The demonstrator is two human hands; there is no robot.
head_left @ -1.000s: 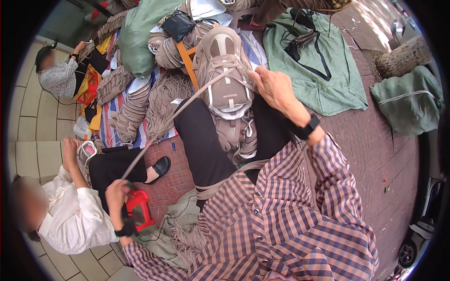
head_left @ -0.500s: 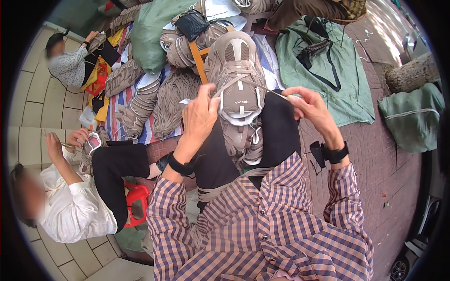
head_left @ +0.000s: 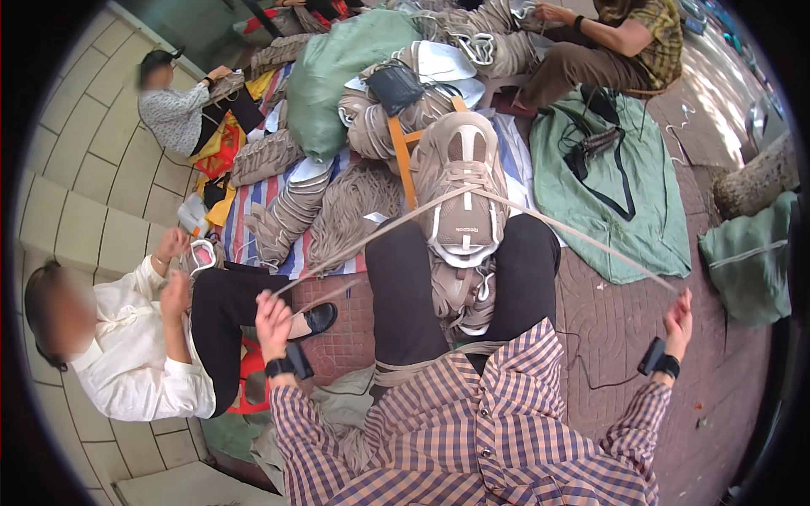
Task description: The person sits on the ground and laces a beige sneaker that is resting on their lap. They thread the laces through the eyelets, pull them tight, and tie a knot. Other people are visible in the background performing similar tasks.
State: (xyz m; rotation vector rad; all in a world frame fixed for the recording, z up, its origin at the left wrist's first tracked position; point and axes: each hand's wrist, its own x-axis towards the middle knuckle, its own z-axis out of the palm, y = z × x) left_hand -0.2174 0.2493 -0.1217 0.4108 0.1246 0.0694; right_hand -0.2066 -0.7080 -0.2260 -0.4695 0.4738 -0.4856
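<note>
Before me a grey-beige sneaker upper [head_left: 472,221] rests with its tongue toward me, on top of more uppers [head_left: 456,291] between my knees. One shoelace [head_left: 582,239] runs from its upper eyelets out to both sides, drawn straight and taut. At its left end my left hand [head_left: 274,322] is closed in a pinch, low and wide of my left knee; a slack strand also hangs there. Far out on the other side, my right hand [head_left: 677,320] pinches the opposite end. Behind the upper stands an orange frame [head_left: 400,160].
Left of me a person in a white shirt [head_left: 143,354] sits close; others work farther back. A heap of laces [head_left: 354,211], stacked uppers [head_left: 291,211] and a green sack [head_left: 337,84] lie ahead. A green cloth [head_left: 658,236] with a black bag covers the ground at right.
Both hands have pulled outward and back from beside the tongue, stretching the lace wide. My view has tilted up somewhat. The person in white has raised their hands from the shoe.
</note>
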